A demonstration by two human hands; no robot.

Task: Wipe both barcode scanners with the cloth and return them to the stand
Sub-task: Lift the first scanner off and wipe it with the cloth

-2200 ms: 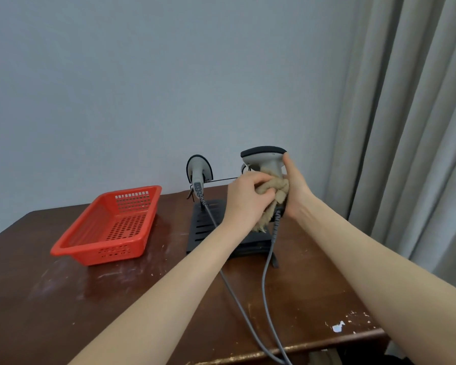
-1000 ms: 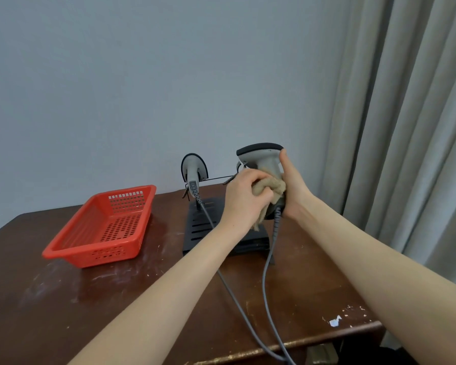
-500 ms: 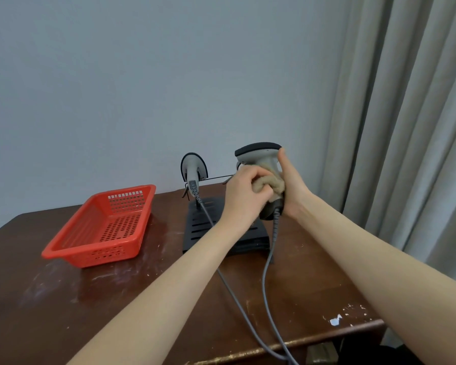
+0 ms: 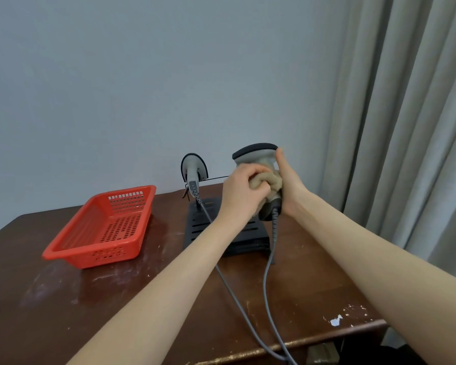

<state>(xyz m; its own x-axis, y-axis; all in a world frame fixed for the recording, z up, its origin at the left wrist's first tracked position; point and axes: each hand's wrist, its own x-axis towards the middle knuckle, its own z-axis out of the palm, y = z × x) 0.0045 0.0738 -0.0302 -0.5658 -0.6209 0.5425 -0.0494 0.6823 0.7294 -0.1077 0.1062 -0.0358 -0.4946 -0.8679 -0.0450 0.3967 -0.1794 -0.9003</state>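
**Sam:** Where is the scanner?

**Mia:** Near the middle of the frame, a bit to the right. The right hand is wrapped round the handle of the scanner and holds it up above the black stand.

**Sam:** And the left hand?

**Mia:** The left hand is curled round the cloth and presses it on the scanner, just under its head.

**Sam:** Is it hard to hold?

**Mia:** I think it is hard, light and a bit smooth, so the handle is the best place to grab. The cloth looks soft and squishy. The gray cord hangs from the bottom and could tug.

**Sam:** And the second one?

**Mia:** The other scanner sits up on the stand, just to the left, at the back of the desk.
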